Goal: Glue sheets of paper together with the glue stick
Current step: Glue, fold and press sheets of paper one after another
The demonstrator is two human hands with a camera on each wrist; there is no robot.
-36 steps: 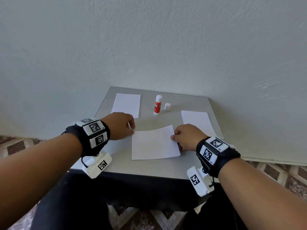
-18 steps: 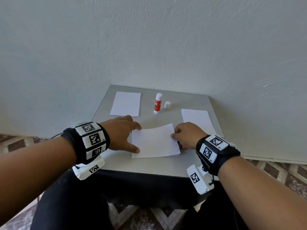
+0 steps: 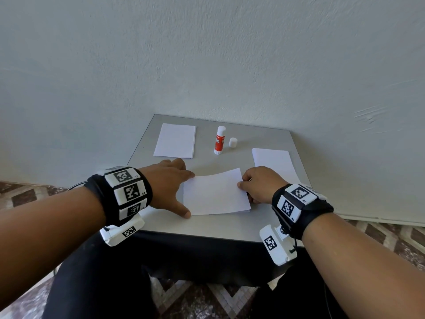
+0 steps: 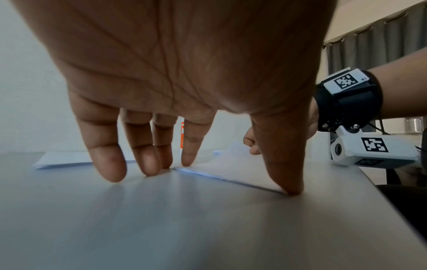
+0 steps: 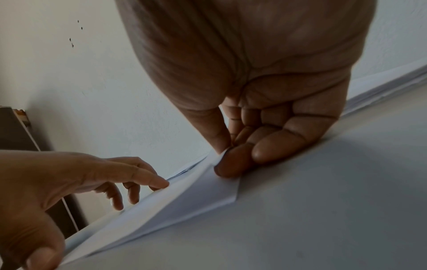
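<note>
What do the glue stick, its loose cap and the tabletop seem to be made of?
Glue stick: likely smooth plastic, a white tube with a printed red label.
Cap: probably the same white plastic, matte and opaque.
Tabletop: a grey, smooth, faintly sheened surface that mirrors the fingers dimly; laminate or painted metal, hard to tell which.

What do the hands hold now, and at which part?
The right hand pinches the right edge of the middle sheet. The left hand only touches its left edge with spread fingers.
</note>
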